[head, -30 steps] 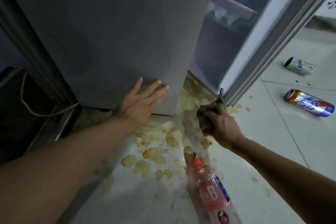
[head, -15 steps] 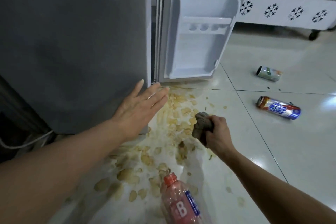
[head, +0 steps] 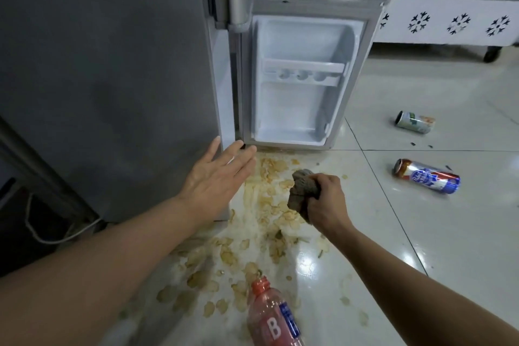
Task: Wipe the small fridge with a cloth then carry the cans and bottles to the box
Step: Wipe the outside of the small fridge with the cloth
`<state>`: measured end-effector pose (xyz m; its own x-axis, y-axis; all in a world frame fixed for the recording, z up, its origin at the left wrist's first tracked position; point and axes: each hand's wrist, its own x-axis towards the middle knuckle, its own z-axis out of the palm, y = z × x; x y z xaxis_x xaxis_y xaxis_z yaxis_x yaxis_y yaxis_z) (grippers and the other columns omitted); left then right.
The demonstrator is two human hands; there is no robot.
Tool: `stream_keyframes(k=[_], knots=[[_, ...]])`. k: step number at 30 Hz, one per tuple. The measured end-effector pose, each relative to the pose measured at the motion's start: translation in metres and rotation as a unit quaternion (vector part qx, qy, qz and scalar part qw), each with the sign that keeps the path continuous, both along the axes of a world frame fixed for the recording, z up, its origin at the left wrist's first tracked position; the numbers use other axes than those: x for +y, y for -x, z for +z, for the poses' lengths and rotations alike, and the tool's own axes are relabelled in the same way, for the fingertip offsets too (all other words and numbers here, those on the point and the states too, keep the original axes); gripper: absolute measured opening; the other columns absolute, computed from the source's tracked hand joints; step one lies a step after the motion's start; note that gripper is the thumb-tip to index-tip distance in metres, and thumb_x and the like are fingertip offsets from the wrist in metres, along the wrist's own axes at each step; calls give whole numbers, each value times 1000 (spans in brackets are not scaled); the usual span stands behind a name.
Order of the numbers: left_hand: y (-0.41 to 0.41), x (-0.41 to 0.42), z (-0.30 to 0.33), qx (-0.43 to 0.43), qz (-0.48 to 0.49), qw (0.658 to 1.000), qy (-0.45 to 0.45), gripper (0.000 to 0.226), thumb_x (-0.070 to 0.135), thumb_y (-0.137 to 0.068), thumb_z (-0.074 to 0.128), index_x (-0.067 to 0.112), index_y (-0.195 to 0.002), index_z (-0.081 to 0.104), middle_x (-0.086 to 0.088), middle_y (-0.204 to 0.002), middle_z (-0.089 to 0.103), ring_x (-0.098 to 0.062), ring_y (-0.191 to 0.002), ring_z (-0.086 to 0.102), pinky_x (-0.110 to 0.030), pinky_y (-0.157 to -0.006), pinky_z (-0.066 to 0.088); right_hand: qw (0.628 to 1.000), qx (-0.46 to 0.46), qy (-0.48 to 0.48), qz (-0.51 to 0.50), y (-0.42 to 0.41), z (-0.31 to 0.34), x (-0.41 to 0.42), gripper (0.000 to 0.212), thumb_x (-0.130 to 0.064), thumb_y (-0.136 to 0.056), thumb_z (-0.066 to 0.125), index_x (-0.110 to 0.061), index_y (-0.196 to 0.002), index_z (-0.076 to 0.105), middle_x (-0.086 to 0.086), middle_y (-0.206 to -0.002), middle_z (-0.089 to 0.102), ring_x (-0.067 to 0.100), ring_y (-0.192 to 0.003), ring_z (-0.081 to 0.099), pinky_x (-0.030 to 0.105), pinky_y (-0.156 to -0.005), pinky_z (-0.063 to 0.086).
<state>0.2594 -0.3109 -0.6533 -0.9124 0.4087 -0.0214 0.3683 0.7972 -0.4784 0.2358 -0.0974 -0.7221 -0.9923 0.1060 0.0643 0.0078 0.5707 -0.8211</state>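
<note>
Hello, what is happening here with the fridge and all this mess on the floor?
A person is cleaning up around a small fridge whose door stands open. The right hand grips a bunched cloth; the left hand is open by the fridge's corner. Two cans and a bottle lie on the stained floor.

Grey small fridge point(head: 112, 78) with white door liner point(head: 303, 87). Brown-grey cloth point(head: 302, 188). At 6 o'clock, pink bottle point(head: 269, 317), red cap, white "B". At 3 o'clock, red-white-blue can point(head: 427, 176); green-white can point(head: 415, 121). Yellowish stains point(head: 266, 196) on white tiles point(head: 421, 233).
</note>
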Motion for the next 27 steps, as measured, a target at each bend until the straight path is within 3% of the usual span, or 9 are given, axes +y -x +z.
stream_keyframes(k=[2,4,8,12,17,20,27], knots=[[4,3,5,0,-5,1000,-18,78,9,-91,40,16,-147,-13,-3,-156,-20,-24,-144,-16,-49,-110,-16,1000,1,-12,-8,0,14,3,43,14,-75,41,-10,-107,57,2,-113,36,9,-79,41,24,-61,51],[10,5,10,11,-16,999,-33,86,10,-86,48,14,-147,-12,-4,-156,-18,-25,-144,-13,-50,-112,-11,999,6,-30,-12,2,26,7,43,13,-75,42,-10,-107,57,1,-112,36,12,-85,40,28,-68,50],[22,9,14,39,-40,996,-66,86,7,-85,48,14,-148,-10,-4,-157,-14,-25,-144,-9,-51,-113,-8,999,19,-41,-30,6,45,12,42,13,-77,43,-8,-111,57,1,-113,35,15,-88,41,11,-48,42],[30,15,17,57,-48,993,-90,87,10,-83,52,17,-148,-6,-3,-158,-10,-25,-144,-6,-51,-113,-6,998,24,-5,-50,3,63,16,38,16,-78,40,-12,-100,55,1,-110,34,8,-75,40,10,-34,40],[38,35,27,60,-61,988,-125,82,13,-86,50,17,-148,-4,-1,-157,-8,-24,-144,-5,-50,-114,-3,997,34,-15,-73,6,81,30,40,15,-77,40,-8,-106,56,2,-109,33,11,-77,44,12,-35,41],[47,49,38,63,-70,985,-142,80,12,-87,46,18,-148,-5,0,-158,-9,-24,-145,-7,-50,-114,-5,994,51,-33,-93,13,91,39,44,15,-76,39,-6,-109,58,2,-109,34,5,-70,40,6,-35,37],[73,93,51,56,-58,980,-183,83,21,-88,53,19,-149,-3,1,-158,-7,-21,-144,-5,-48,-114,-5,995,53,-7,-88,48,103,71,42,15,-77,41,-5,-110,57,5,-114,36,8,-73,41,7,-34,38]])
